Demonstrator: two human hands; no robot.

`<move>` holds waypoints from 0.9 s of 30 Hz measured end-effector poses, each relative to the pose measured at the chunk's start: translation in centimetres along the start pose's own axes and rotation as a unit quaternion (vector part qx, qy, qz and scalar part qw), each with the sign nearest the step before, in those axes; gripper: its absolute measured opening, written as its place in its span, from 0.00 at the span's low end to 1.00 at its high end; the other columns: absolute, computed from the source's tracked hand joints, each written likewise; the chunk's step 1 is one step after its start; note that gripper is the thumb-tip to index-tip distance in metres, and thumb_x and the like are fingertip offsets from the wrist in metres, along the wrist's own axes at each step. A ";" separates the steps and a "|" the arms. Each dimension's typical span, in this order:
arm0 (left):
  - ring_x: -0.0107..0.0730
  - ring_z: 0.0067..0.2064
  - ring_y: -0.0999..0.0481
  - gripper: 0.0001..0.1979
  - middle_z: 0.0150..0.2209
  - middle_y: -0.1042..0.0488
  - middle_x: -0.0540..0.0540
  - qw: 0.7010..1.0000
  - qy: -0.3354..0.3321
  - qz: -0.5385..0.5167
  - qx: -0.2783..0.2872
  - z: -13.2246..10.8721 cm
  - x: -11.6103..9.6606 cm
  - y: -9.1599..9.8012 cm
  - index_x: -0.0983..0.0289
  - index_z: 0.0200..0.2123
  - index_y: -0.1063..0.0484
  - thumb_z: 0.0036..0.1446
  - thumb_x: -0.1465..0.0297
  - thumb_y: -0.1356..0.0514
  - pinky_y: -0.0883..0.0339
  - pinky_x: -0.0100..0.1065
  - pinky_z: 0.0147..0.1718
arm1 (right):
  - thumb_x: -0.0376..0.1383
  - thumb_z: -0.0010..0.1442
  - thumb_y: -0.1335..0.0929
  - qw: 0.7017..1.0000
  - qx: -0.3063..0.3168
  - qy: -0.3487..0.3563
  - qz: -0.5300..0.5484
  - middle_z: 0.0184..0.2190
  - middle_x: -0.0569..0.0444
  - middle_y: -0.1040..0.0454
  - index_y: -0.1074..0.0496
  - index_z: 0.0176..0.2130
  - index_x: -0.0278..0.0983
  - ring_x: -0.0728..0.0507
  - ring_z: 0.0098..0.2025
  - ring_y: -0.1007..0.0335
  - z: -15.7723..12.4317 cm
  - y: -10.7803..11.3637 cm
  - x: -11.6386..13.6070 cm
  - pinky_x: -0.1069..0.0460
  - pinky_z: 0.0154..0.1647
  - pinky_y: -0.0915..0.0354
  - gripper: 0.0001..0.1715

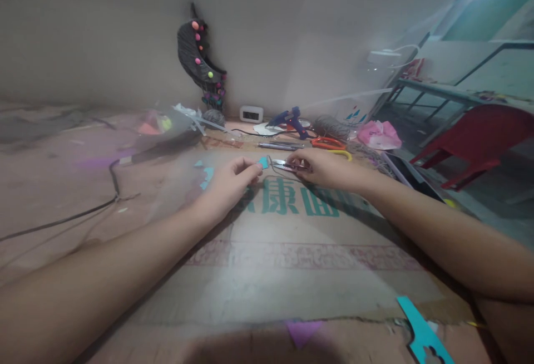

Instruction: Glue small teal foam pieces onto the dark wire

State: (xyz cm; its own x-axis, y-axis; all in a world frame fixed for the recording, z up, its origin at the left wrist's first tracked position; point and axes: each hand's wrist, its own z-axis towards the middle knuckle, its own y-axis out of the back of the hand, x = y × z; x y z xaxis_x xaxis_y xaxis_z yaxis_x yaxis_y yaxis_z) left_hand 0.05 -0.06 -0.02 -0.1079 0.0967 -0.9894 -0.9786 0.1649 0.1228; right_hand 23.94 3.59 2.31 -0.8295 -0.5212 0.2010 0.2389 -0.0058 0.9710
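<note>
Two metal blades of the small scissors (281,165) point left, the long axis running roughly side to side above a cardboard sheet (292,286) on the tabletop (62,186). The right hand (317,168) has its fingers wrapped round the handles; the left hand (237,177) pinches a turquoise scrap (263,162) just beside the blade tips. Bold green Chinese characters (278,196) cross the cardboard: 康 is readable, others partly covered. Nearer runs a reddish patterned band (308,255). Behind sits fuzzy grey yarn (331,127).
</note>
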 end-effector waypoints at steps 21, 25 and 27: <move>0.29 0.33 0.31 0.11 0.28 0.30 0.49 1.000 -0.004 -0.003 0.000 0.1 0.5 0.1 0.62 0.29 0.31 0.56 0.60 0.40 0.39 0.32 0.35 | 0.42 0.64 0.36 0.950 -0.281 0.001 0.137 0.44 0.48 0.24 0.28 0.53 0.40 0.41 0.43 0.28 -3.2 0.9 5.2 0.47 0.45 0.33 0.19; 0.29 0.32 0.31 0.12 0.28 0.30 0.49 1.000 -0.008 0.001 0.006 0.0 0.3 0.2 0.63 0.29 0.30 0.56 0.60 0.40 0.40 0.32 0.34 | 0.48 0.66 0.38 0.909 -0.382 0.057 0.158 0.38 0.50 0.28 0.30 0.53 0.44 0.42 0.38 0.31 -3.2 2.0 5.1 0.46 0.41 0.34 0.20; 0.29 0.32 0.32 0.11 0.28 0.29 0.50 1.000 -0.009 0.004 0.004 -0.1 0.2 0.2 0.63 0.29 0.30 0.56 0.60 0.39 0.40 0.32 0.34 | 0.53 0.65 0.38 0.862 -0.466 0.070 0.187 0.32 0.53 0.34 0.32 0.57 0.45 0.45 0.31 0.35 -2.8 3.3 4.4 0.48 0.33 0.37 0.26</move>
State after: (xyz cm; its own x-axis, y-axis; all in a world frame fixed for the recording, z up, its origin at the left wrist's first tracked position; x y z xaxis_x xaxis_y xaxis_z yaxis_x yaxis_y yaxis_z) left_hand -0.20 -0.07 -0.21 -0.1130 0.1166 -0.9867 -0.9763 0.1714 0.1320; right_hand 22.50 -1.06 5.98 -0.5521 -0.7336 0.3962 0.8329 -0.4638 0.3018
